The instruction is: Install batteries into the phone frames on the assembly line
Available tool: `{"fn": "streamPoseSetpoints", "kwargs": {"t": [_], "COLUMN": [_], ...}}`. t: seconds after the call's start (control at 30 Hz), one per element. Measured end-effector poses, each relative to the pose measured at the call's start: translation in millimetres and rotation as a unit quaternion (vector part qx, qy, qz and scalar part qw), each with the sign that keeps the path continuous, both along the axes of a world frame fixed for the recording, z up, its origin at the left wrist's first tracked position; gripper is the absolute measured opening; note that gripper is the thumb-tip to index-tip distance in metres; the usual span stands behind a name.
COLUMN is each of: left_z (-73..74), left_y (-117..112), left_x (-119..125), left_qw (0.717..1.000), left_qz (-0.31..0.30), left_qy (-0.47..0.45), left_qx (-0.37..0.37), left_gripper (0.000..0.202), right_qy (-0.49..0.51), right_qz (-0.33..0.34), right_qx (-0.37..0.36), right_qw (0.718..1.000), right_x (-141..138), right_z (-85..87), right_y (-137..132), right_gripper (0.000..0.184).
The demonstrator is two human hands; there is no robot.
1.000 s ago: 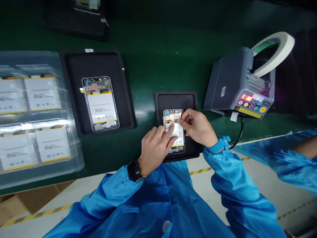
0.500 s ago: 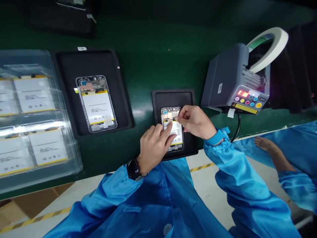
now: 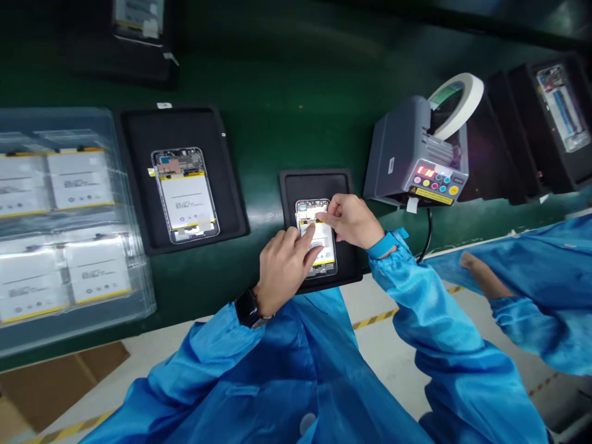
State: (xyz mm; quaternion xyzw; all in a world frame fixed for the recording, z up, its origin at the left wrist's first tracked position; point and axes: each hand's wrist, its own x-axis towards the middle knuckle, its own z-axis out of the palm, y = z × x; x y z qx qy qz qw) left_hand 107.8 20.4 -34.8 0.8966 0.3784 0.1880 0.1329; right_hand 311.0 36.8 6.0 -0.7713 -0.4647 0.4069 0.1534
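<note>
A phone frame [image 3: 316, 237] with an exposed circuit board and a white battery with yellow edges lies on a small black mat [image 3: 296, 185]. My left hand [image 3: 283, 268] is over its lower part, with the fingers resting on the battery. My right hand [image 3: 351, 220] reaches in from the right, its thumb and forefinger pinched together at the battery's upper edge. Whatever lies between those fingertips is too small to make out. The hands hide much of the battery.
A second phone frame [image 3: 184, 196] lies on a larger black mat [image 3: 139, 185]. Left of it is a clear plastic tray [image 3: 69, 216] of batteries. A grey tape dispenser [image 3: 411, 154] with a white tape roll [image 3: 456, 106] stands to the right. A co-worker's blue sleeve [image 3: 522, 327] and hand [image 3: 481, 274] are at the right.
The view has swung, shifting the bench left and bringing a further phone on a mat into view at the upper right. The co-worker's hand has moved left. My hands remain on the phone.
</note>
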Motion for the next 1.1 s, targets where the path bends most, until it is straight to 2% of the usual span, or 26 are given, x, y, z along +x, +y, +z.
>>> {"fn": "streamPoseSetpoints", "kwargs": {"t": [0.1,0.23,0.3,0.53,0.9,1.1], "left_z": [-1.6,-2.6,-2.6,-1.0,2.4,-1.3], "left_y": [0.0,0.6,0.7,1.3,2.9,1.8], "left_x": [0.2,0.2,0.1,-0.5,-0.3,-0.1], "left_qw": [1.0,1.0,1.0,1.0,0.999,1.0], "left_qz": [0.002,0.001,0.0,-0.004,-0.009,-0.004], "left_qy": [-0.006,-0.022,-0.026,-0.019,-0.035,-0.024], "left_qx": [0.002,-0.001,0.0,0.004,-0.004,-0.01], "left_gripper": [0.043,0.043,0.042,0.042,0.039,0.042], "right_qy": [0.012,0.122,0.144,0.157,0.112,0.151], "right_qz": [0.01,-0.008,-0.014,-0.031,-0.033,-0.042], "right_qx": [-0.006,-0.035,-0.036,-0.037,-0.031,-0.029], "right_qw": [1.0,0.992,0.989,0.986,0.993,0.987], "right_x": [1.7,6.1,7.7,8.0,5.4,6.2], "right_z": [0.4,3.5,4.6,5.4,6.5,4.5], "right_y": [2.0,3.9,4.5,4.9,4.1,2.7], "right_gripper": [0.039,0.04,0.041,0.045,0.045,0.05]}}
